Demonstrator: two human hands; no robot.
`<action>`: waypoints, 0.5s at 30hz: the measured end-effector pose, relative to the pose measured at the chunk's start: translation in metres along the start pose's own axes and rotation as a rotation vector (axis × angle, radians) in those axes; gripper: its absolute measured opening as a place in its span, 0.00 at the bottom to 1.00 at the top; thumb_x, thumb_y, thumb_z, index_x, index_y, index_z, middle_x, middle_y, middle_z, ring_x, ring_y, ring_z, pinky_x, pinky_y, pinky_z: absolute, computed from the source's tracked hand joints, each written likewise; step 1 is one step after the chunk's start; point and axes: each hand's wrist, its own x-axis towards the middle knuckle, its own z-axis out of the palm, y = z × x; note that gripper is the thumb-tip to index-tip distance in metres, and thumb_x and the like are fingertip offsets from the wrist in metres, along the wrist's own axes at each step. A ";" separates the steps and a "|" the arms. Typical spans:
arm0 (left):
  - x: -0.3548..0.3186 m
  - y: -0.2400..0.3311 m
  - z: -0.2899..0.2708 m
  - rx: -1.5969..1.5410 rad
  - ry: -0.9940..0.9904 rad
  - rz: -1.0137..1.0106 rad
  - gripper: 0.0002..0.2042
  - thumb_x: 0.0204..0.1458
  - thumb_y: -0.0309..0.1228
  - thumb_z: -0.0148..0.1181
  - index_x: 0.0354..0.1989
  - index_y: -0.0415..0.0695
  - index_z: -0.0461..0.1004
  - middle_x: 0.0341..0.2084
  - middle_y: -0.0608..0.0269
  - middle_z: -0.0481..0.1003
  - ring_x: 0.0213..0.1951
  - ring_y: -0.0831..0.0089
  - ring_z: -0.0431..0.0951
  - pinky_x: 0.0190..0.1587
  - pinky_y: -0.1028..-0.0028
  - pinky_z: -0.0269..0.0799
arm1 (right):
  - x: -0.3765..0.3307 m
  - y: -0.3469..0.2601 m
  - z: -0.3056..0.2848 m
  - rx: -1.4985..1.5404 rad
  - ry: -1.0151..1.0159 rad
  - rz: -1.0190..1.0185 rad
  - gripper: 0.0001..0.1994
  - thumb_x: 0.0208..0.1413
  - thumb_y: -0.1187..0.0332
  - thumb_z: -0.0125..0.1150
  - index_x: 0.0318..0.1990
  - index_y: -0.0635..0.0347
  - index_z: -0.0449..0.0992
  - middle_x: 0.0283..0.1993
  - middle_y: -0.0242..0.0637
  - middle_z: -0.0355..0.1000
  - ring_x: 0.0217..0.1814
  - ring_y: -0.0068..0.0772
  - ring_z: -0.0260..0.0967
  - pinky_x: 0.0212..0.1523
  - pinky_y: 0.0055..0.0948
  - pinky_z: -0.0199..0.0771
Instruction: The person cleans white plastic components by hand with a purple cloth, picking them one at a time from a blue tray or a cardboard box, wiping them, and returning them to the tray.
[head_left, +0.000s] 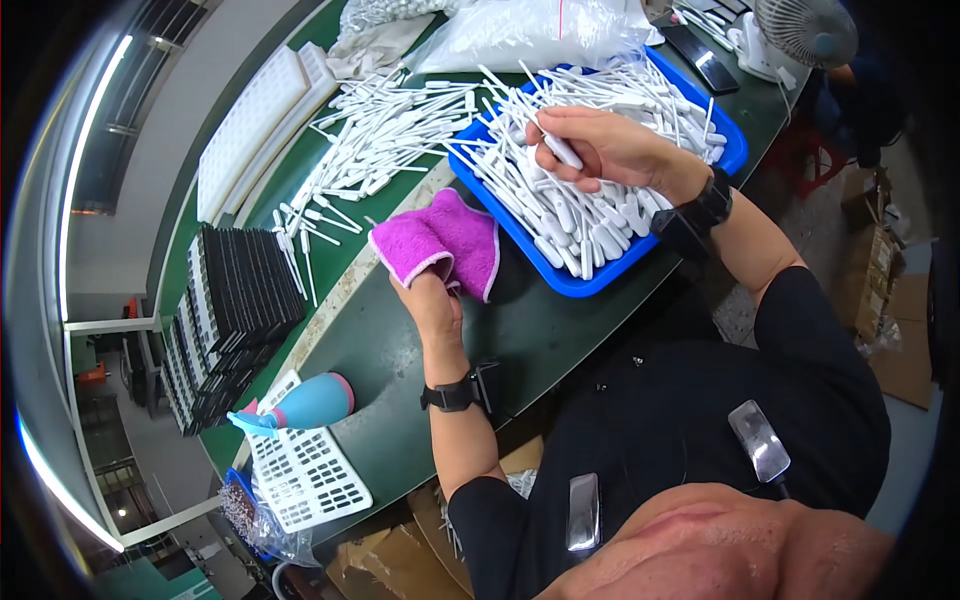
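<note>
We see a green table (385, 365) stretching across the scene, a pale worn strip (335, 297) running along its top. On the left, two bright light tubes (75, 170) glow beside a white frame (110, 326). On the right, we see a red stool (822, 168), cardboard boxes (868, 265) and grey speckled floor (735, 308).

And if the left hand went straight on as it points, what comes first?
Past the purple cloth it holds, the left hand would probably meet the loose pile of white sticks lying outside the blue tray, though depth is hard to judge.
</note>
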 end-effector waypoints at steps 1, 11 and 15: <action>0.001 0.001 -0.002 -0.004 0.004 0.008 0.11 0.54 0.22 0.47 0.45 0.35 0.69 0.39 0.60 0.73 0.40 0.71 0.74 0.43 0.71 0.72 | 0.004 0.003 -0.001 0.071 -0.067 -0.029 0.13 0.64 0.62 0.43 0.49 0.62 0.64 0.36 0.30 0.67 0.30 0.15 0.62 0.28 0.17 0.64; 0.004 -0.002 -0.014 0.039 0.007 -0.002 0.13 0.51 0.17 0.44 0.44 0.34 0.70 0.40 0.58 0.73 0.40 0.69 0.74 0.44 0.72 0.71 | -0.006 0.008 0.005 0.096 -0.010 -0.166 0.18 0.61 0.70 0.47 0.56 0.68 0.61 0.39 0.30 0.67 0.33 0.16 0.62 0.33 0.17 0.65; 0.005 -0.004 -0.016 0.058 0.019 -0.004 0.14 0.50 0.16 0.42 0.44 0.34 0.70 0.39 0.58 0.73 0.40 0.69 0.75 0.44 0.71 0.71 | -0.011 0.007 0.009 0.039 0.025 -0.188 0.17 0.62 0.69 0.45 0.55 0.68 0.62 0.39 0.30 0.67 0.33 0.16 0.63 0.32 0.16 0.65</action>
